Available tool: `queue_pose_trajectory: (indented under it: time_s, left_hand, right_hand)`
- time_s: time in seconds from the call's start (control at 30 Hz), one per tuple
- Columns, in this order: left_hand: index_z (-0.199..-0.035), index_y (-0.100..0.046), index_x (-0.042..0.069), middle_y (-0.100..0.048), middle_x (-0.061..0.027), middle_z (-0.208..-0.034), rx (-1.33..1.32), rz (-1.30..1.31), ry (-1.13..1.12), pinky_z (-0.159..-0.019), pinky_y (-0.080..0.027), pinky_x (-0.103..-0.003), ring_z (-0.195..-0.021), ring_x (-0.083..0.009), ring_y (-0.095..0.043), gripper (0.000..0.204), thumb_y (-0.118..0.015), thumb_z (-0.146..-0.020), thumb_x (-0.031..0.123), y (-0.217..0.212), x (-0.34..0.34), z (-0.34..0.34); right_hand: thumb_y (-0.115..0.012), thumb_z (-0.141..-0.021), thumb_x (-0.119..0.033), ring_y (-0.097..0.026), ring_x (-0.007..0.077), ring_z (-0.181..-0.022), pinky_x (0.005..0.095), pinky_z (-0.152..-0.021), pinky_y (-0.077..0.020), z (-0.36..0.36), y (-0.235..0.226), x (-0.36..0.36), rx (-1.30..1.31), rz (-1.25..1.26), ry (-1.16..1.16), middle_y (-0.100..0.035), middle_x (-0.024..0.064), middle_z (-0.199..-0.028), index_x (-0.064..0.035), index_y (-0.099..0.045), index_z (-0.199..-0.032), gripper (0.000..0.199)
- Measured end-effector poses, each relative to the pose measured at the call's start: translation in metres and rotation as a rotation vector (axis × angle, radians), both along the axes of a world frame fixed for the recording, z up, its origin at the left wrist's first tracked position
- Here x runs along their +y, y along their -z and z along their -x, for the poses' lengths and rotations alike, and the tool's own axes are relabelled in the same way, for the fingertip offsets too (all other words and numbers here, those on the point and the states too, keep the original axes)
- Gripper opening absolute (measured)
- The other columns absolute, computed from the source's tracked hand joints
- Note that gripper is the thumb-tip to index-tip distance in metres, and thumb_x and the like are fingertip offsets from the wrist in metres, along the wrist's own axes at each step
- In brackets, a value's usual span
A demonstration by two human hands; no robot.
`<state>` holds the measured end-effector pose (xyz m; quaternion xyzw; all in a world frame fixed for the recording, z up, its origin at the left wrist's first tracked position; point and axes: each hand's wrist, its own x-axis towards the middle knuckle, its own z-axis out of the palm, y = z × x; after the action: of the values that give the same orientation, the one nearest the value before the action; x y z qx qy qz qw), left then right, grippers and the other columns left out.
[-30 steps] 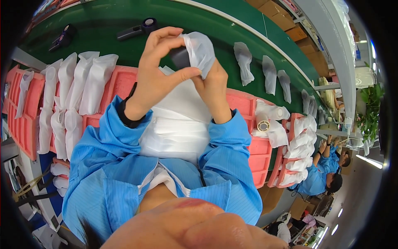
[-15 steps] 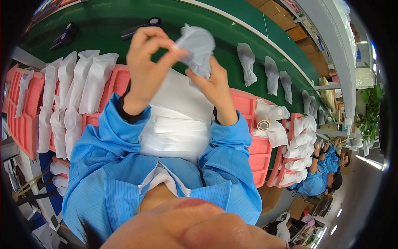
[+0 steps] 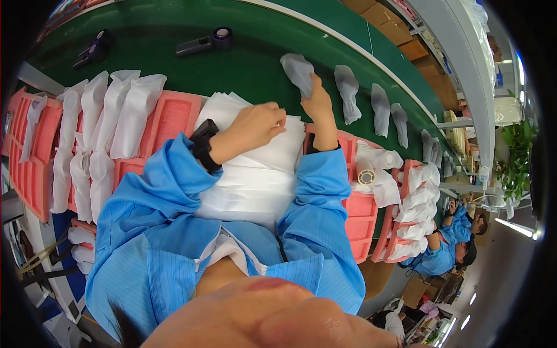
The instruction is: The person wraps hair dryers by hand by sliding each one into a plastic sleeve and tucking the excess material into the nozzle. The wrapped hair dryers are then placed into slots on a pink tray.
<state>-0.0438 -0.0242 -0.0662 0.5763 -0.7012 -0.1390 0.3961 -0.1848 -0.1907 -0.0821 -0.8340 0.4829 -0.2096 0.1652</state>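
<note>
My right hand (image 3: 318, 104) grips the near end of a wrapped item (image 3: 298, 73), a dark shape inside a translucent white sleeve, at the green surface. My left hand (image 3: 253, 131) hovers over a thick stack of white sleeves (image 3: 249, 188) in front of my chest. Its fingers are curled, and whatever they may hold is hidden. Beyond the stack lie two unwrapped dark handheld devices with round heads: one device (image 3: 206, 43) is nearer the middle, another device (image 3: 93, 49) farther left. Several similar wrapped items (image 3: 347, 94) lie in a row to the right.
Pink foam trays (image 3: 174, 119) line the near side, with several white-wrapped pieces (image 3: 139, 116) in them on the left. At right, a tape roll (image 3: 366, 176) sits by more wrapped pieces (image 3: 419, 200). A green work surface (image 3: 261, 35) runs across the back. Two people in blue (image 3: 444, 255) work farther right.
My hands have parted. The right hand has carried the wrapped item rightward to the green surface; the left hand has let go of it and come back over the sleeve stack.
</note>
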Motion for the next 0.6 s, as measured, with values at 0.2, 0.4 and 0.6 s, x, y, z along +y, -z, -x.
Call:
queue_pose_trajectory:
  time_s: [0.2, 0.4, 0.6]
  left_hand:
    - [-0.080, -0.057, 0.009, -0.055, -0.0078, -0.083, -0.138, -0.061, 0.078, -0.070, -0.045, -0.039, -0.081, -0.0276, -0.057, 0.026, -0.076, -0.072, 0.025, 0.021, 0.004, 0.017]
    - [-0.080, -0.057, 0.010, -0.056, -0.0071, -0.085, -0.162, -0.051, 0.065, -0.074, -0.045, -0.038, -0.086, -0.0268, -0.056, 0.030, -0.078, -0.069, 0.029, 0.028, 0.005, 0.022]
    - [-0.080, -0.059, 0.010, -0.055, -0.0069, -0.084, -0.182, 0.033, 0.030, -0.073, -0.044, -0.037, -0.084, -0.0266, -0.056, 0.028, -0.078, -0.069, 0.028, 0.032, 0.003, 0.026]
  right_hand:
    - [-0.074, -0.066, -0.001, -0.063, 0.0365, -0.088, 0.0392, -0.078, -0.0498, 0.009, 0.001, -0.011, 0.081, -0.233, -0.103, -0.064, 0.0202, -0.098, -0.0147, -0.057, -0.115, 0.054]
    - [-0.077, -0.066, -0.011, -0.063, 0.0351, -0.093, 0.0388, -0.081, -0.0502, 0.008, -0.004, 0.000, 0.314, -0.266, -0.170, -0.062, 0.0191, -0.102, -0.0187, -0.065, -0.114, 0.050]
    - [-0.077, -0.068, -0.019, -0.059, 0.0357, -0.105, 0.0397, -0.088, -0.0490, -0.004, 0.000, 0.002, 0.418, -0.166, -0.050, -0.057, 0.0223, -0.117, -0.0157, -0.061, -0.123, 0.057]
